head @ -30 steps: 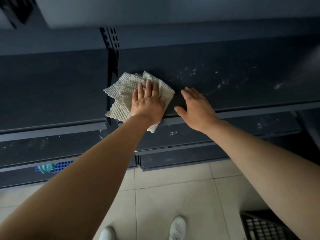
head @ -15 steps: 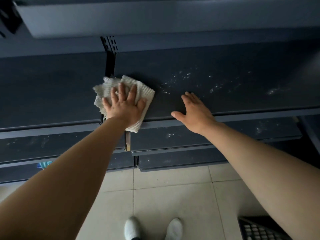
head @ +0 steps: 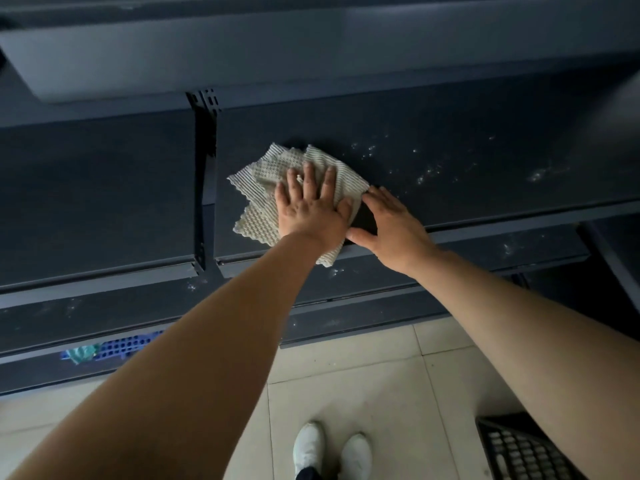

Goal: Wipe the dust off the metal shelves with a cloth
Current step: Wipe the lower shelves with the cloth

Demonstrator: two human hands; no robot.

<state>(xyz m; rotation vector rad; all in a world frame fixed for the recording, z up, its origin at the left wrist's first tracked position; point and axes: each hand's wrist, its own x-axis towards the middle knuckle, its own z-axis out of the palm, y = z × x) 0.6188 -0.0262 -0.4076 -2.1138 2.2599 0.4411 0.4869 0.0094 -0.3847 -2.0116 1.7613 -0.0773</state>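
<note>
The cloth (head: 266, 188), pale and waffle-textured with wavy edges, lies crumpled just left of the frame's centre on the dark metal shelf (head: 485, 188), one corner drooping over the shelf's front lip. Our left hand (head: 311, 209) presses flat on the cloth's right half, fingers straight and slightly spread, gripping nothing. Just to its right, our right hand (head: 391, 226) rests flat on the bare shelf, fingers extended toward the cloth's edge and thumb lying along the front lip; it holds nothing either, and its fingertips sit right beside the cloth (whether they touch it, we cannot tell). Further right on the same shelf, white dust specks (head: 427, 173) are scattered toward the right edge of the frame. Left of the cloth a slotted upright (head: 206, 140) divides this shelf from its neighbour (head: 97, 195). An upper shelf (head: 242, 57) runs across the top of the frame, and a lower shelf (head: 467, 251), also speckled, shows beneath our wrists. At lower left a blue perforated piece (head: 128, 346) with something green (head: 81, 353) beside it peeks out. Below lie pale floor tiles (head: 363, 375), white shoes (head: 332, 448) at bottom centre, and a dark crate (head: 519, 448) at lower right.
</note>
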